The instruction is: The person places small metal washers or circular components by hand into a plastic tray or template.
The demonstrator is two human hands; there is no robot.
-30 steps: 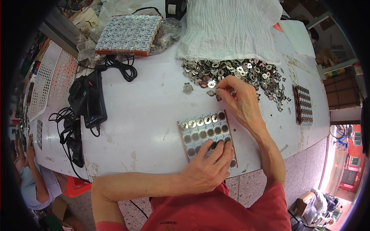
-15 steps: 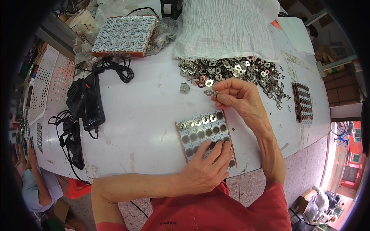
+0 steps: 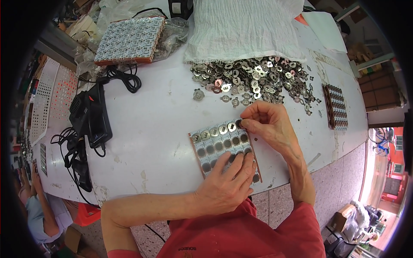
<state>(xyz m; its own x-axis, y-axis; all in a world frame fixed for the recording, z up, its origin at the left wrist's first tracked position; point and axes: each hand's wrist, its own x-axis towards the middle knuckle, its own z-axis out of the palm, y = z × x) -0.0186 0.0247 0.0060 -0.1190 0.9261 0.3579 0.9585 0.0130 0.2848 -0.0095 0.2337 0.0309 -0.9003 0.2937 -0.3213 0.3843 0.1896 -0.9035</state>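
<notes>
Slotted tray [image 3: 215, 148] lies near the tabletop [image 3: 150, 129] edge — left hand [image 3: 228, 182] spread flat on it to pin it, right hand [image 3: 269, 124] pinching a small metal piece at its top-right slot, fed from the loose pile [image 3: 254, 81] just beyond.

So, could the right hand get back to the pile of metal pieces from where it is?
Probably yes. The right hand sits at the tray's top corner, and the pile of metal pieces lies just beyond it with bare table between; nothing blocks the way.
</notes>
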